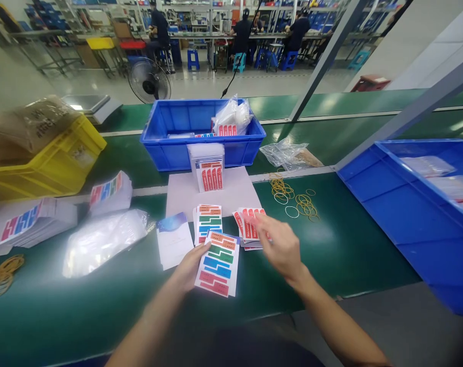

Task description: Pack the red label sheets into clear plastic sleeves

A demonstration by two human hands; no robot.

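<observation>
The middle blue bin (160, 156) is holding clear plastic bags (243, 118) and red label cards (227, 130); well to its right, a second blue bin (397, 204) is holding clear-wrapped packs (426, 165), and to its left a yellow bin (61, 165) is carrying a brown plastic-wrapped parcel (38, 125). On the near side of the middle bin, the person's left hand (190, 267) is pinching multicolour label sheets (217, 265) between thumb and fingers. The right hand (280, 247) is reaching over the red label stack (250, 232), also on that bin's near side, its fingers curling with the tips at the top sheet; whether they are pinching it, one cannot tell. One upright card stack (211, 176) is standing at the middle bin's front wall, one multicolour stack (209, 221) is lying nearer the person, and two rubber-band heaps (306, 205) are resting to the bin's right front. Altogether, three bins are showing.
</observation>
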